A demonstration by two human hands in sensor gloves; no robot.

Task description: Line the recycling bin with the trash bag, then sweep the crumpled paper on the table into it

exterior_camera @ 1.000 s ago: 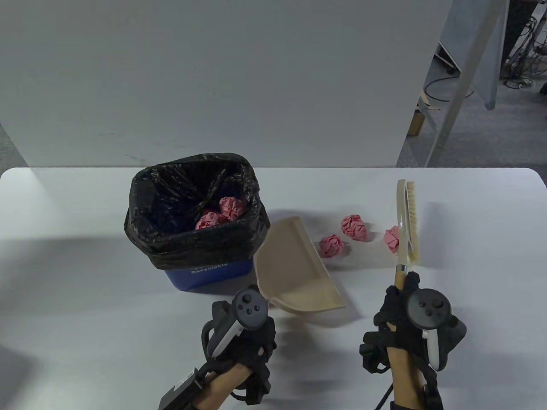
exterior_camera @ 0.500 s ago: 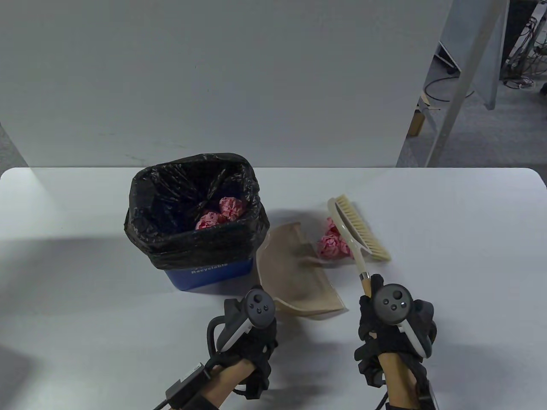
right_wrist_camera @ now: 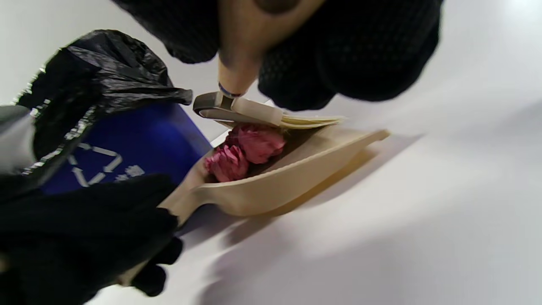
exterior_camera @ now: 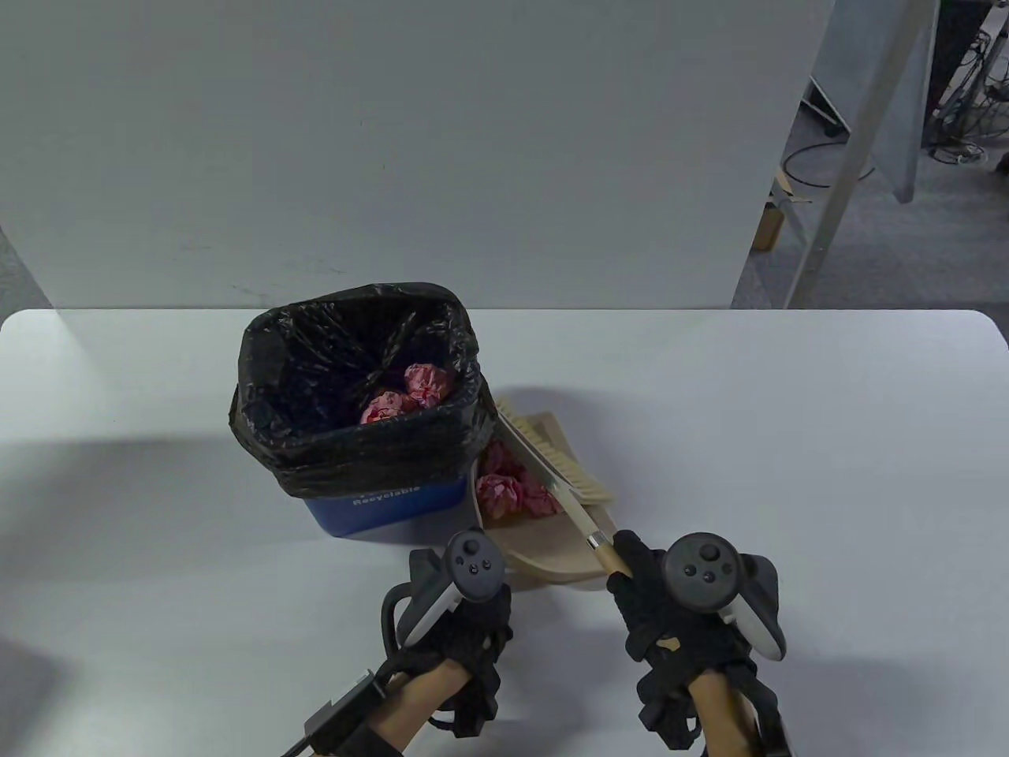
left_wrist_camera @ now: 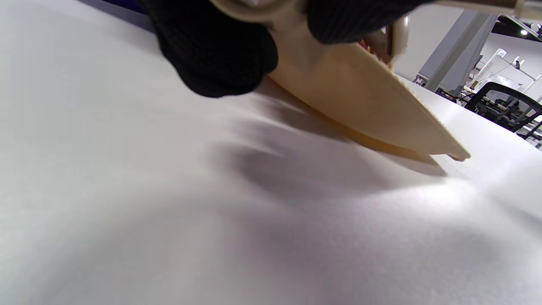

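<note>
A blue recycling bin lined with a black trash bag stands left of centre, with pink crumpled paper inside. Right beside it a beige dustpan lies on the table, with several pink paper balls inside it. My left hand grips the dustpan handle. My right hand grips the wooden handle of a beige brush, whose bristles lie across the pan against the paper balls.
The white table stretches to the right and left of the bin. A grey panel stands behind the table's far edge. The bin wall stands close to the left of the dustpan.
My right hand swept the brush leftward, pushing the three pink paper balls from the table into the dustpan. The left hand stayed on the dustpan handle, and the pan shifted slightly toward the bin.
</note>
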